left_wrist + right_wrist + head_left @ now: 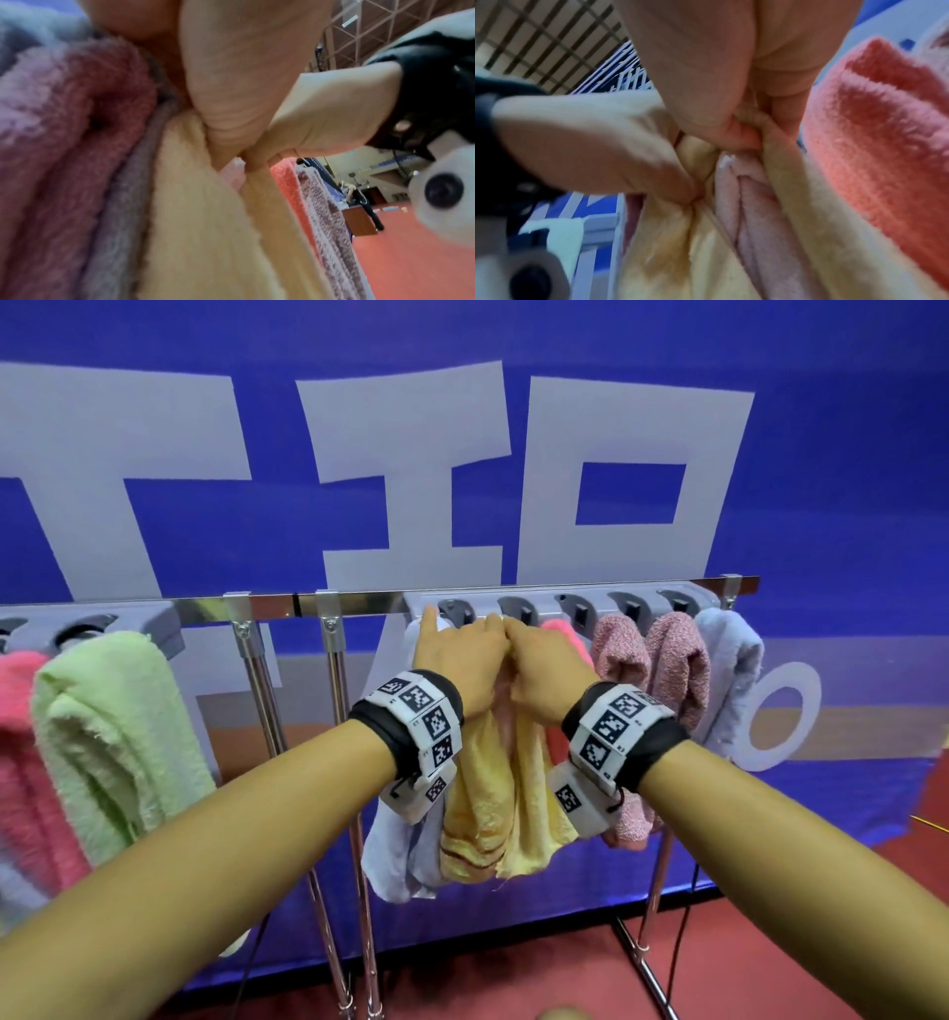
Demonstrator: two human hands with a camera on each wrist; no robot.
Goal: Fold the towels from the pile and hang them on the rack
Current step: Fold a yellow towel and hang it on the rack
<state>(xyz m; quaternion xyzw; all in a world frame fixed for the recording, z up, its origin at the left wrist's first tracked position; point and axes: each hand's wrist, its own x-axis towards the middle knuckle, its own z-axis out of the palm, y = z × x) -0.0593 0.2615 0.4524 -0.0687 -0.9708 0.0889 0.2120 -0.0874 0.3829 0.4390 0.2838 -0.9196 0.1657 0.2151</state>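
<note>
both hands are pinching the yellow towel (pixel 506 793) at frame centre, left hand (pixel 459 660) and right hand (pixel 547 670) curling tight, feeding its top into the rack (pixel 560 603) clip, best keeping the fold bunched and level.

Showing as soft, nubbly terry cloth: yellow towel (pixel 482 809); gleaming as polished, mirror-bright metal: rack rail (pixel 359 602); looking matt grey plastic: hook strip (pixel 565 600); appearing fluffy, rough-piled: green towel (pixel 102 737).
</note>
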